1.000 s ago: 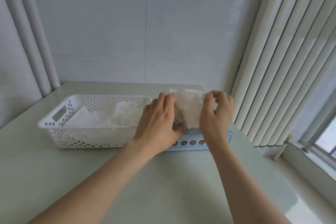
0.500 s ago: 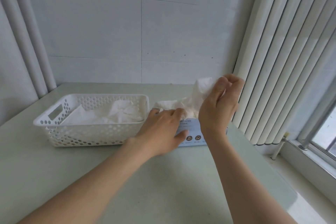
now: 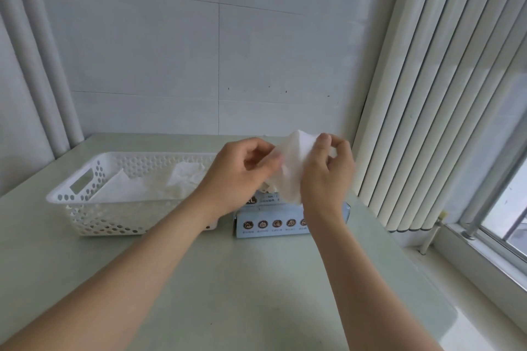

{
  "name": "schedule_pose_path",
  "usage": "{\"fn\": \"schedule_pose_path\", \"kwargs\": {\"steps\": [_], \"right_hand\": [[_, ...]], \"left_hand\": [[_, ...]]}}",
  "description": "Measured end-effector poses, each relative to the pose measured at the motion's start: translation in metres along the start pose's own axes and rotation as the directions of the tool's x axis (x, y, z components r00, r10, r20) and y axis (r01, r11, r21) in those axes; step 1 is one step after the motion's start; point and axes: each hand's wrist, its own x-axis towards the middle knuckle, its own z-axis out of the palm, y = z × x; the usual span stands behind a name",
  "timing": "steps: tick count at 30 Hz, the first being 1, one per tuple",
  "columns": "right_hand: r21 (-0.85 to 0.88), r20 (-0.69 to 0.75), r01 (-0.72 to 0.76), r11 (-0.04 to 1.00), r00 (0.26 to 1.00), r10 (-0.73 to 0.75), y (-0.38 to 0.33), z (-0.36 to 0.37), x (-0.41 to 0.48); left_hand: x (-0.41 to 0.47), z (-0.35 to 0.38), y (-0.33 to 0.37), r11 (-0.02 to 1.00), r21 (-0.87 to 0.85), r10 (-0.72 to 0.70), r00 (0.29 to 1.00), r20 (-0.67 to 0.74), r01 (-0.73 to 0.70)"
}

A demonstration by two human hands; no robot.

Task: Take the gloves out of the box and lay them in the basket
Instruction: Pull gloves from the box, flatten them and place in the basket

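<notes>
Two grips hold one white glove (image 3: 293,168). My left hand (image 3: 242,171) pinches its left edge between thumb and curled fingers, and my right hand (image 3: 328,177) pinches its upper right edge, fingers curled in the same way. The glove hangs spread between them in the air, just above the box (image 3: 273,222). Its lower end drops toward the box's top, where more crumpled white stuff shows, and I cannot tell whether the glove is wholly free of it.

The box is pale blue with a row of round icons on its near side. It stands toward the far right corner of the bench (image 3: 242,279). Just left of it, with a narrow gap between, sits the white perforated basket (image 3: 85,199), reaching toward the bench's left edge. Other gloves (image 3: 159,185) lie in it, some flat, some crumpled.

Past the bench's far edge is a pale tiled wall (image 3: 171,65). Vertical blinds (image 3: 427,94) hang along the right edge, and pipes (image 3: 42,65) stand at the far left corner.
</notes>
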Motion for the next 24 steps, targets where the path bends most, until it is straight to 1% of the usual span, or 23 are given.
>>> {"fn": "schedule_pose_path", "kwargs": {"steps": [1, 4, 7, 9, 11, 13, 15, 18, 20, 22, 24], "right_hand": [[0.018, 0.028, -0.047, 0.999, 0.999, 0.046, -0.001, 0.001, -0.001], [0.037, 0.151, -0.183, 0.982, 0.973, 0.176, -0.003, 0.001, -0.002], [0.042, 0.314, -0.312, 0.949, 0.906, 0.284, -0.004, -0.001, -0.004], [-0.007, 0.441, -0.342, 0.940, 0.843, 0.310, -0.005, -0.001, -0.004], [-0.054, 0.554, -0.313, 0.948, 0.780, 0.289, -0.008, -0.002, -0.008], [-0.099, 0.621, -0.263, 0.960, 0.737, 0.266, -0.009, -0.002, -0.013], [-0.113, 0.651, -0.223, 0.968, 0.720, 0.242, -0.008, 0.001, -0.018], [-0.094, 0.642, -0.196, 0.976, 0.737, 0.210, -0.009, 0.006, -0.025], [-0.055, 0.612, -0.203, 0.978, 0.767, 0.194, -0.009, 0.012, -0.027], [-0.077, 0.571, -0.109, 0.991, 0.810, 0.133, -0.009, 0.019, -0.028], [-0.097, 0.558, -0.042, 0.994, 0.825, 0.090, -0.009, 0.026, -0.029]], "left_hand": [[0.003, -0.002, -0.002, 0.999, -0.043, -0.035, 0.998, -0.052, 0.033], [0.007, -0.009, -0.005, 0.977, -0.181, -0.137, 0.983, -0.124, 0.113], [0.011, -0.015, -0.001, 0.917, -0.337, -0.287, 0.939, -0.189, 0.212], [0.012, -0.021, 0.002, 0.864, -0.410, -0.389, 0.904, -0.176, 0.292], [0.014, -0.028, 0.002, 0.832, -0.431, -0.450, 0.880, -0.154, 0.350], [0.016, -0.033, 0.001, 0.833, -0.399, -0.472, 0.868, -0.153, 0.383], [0.017, -0.040, -0.002, 0.857, -0.342, -0.461, 0.870, -0.173, 0.386], [0.017, -0.055, -0.006, 0.912, -0.216, -0.388, 0.905, -0.174, 0.349], [0.017, -0.068, -0.008, 0.936, -0.117, -0.349, 0.922, -0.168, 0.332], [0.018, -0.079, -0.008, 0.949, -0.033, -0.314, 0.926, -0.211, 0.314], [0.020, -0.089, -0.008, 0.960, 0.017, -0.265, 0.927, -0.267, 0.279]]}}
